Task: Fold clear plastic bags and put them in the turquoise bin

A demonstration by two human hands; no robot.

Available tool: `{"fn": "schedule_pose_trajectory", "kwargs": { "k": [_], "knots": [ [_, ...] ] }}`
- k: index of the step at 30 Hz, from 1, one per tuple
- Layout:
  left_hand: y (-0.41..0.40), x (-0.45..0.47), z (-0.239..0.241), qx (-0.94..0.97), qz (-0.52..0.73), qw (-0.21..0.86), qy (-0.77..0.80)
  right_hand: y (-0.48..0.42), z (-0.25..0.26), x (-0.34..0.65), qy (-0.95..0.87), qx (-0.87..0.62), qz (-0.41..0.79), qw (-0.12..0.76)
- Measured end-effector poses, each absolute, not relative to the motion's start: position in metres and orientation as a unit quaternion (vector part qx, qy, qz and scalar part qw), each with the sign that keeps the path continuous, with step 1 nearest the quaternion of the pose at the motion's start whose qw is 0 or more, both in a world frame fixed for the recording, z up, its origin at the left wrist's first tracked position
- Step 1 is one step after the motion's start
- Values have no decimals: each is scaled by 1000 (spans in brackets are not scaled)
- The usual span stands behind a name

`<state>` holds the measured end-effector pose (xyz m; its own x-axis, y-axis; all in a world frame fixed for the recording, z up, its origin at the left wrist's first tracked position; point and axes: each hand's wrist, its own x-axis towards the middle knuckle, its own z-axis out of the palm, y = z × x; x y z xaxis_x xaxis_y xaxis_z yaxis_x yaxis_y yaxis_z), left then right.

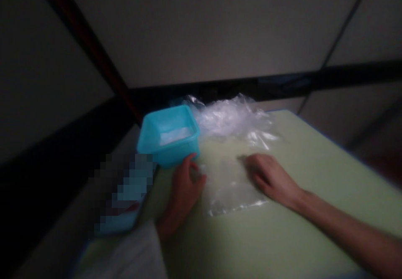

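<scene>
A clear plastic bag (237,193) lies flat on the pale green tabletop (314,162), between my two hands. At its left edge is my left hand (185,185), thumb and forefinger apart in a curve, with a small whitish spot just beyond the fingertips. My right hand (271,176) rests at the bag's right side with its fingers curled in. What those fingers hold, if anything, is hidden and blurred. Close beyond my left hand stands a turquoise plastic basin (168,155) with something white (176,135) inside it.
Behind the flat bag lies a crumpled heap of clear plastic (226,118), beside the basin. A pixelated patch (128,195) covers something at the table's left edge. Light wall panels (220,32) rise behind the table. The picture is dim and blurred.
</scene>
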<state>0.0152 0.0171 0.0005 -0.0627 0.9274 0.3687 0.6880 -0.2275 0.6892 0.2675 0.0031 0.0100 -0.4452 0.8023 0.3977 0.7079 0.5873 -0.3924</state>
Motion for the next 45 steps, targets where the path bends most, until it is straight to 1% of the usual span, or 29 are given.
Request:
{"fn": "schedule_pose_trajectory", "kwargs": {
  "k": [2, 4, 6, 12, 15, 18, 22, 26, 29, 34, 37, 40, 45],
  "knots": [
    [13, 14, -1, 717, 398, 74, 568, 2, 11, 267, -857, -429, 68, 276],
    [7, 13, -2, 771, 362, 54, 521, 1, 13, 267, -868, -420, 64, 258],
    [1, 11, -3, 811, 308, 54, 493, -1, 16, 267, -879, -413, 63, 230],
    [-8, 2, 2, 867, 128, 75, 475, -2, 17, 270, -919, -363, 75, 134],
    [-8, -1, 9, 887, 54, 87, 451, -1, 14, 274, -922, -358, 95, 117],
    [-8, -4, 13, 893, 21, 90, 441, 0, 12, 278, -924, -353, 106, 106],
    [-7, -5, 12, 892, 27, 87, 443, 0, 13, 279, -927, -352, 100, 81],
    [-7, -4, 14, 879, 115, 77, 455, 0, 13, 280, -927, -352, 99, 80],
    [-8, -3, 20, 872, 159, 96, 453, 0, 12, 281, -929, -348, 99, 82],
    [-10, -1, 25, 910, 124, 164, 359, 1, 15, 281, -927, -347, 108, 96],
    [-10, 0, 21, 916, 115, 195, 333, -2, 23, 276, -925, -336, 134, 116],
    [-8, 2, 18, 914, 120, 205, 328, -6, 28, 270, -931, -306, 152, 131],
    [-6, 3, 18, 924, 102, 197, 311, -10, 21, 271, -943, -283, 135, 114]
  ]
}}
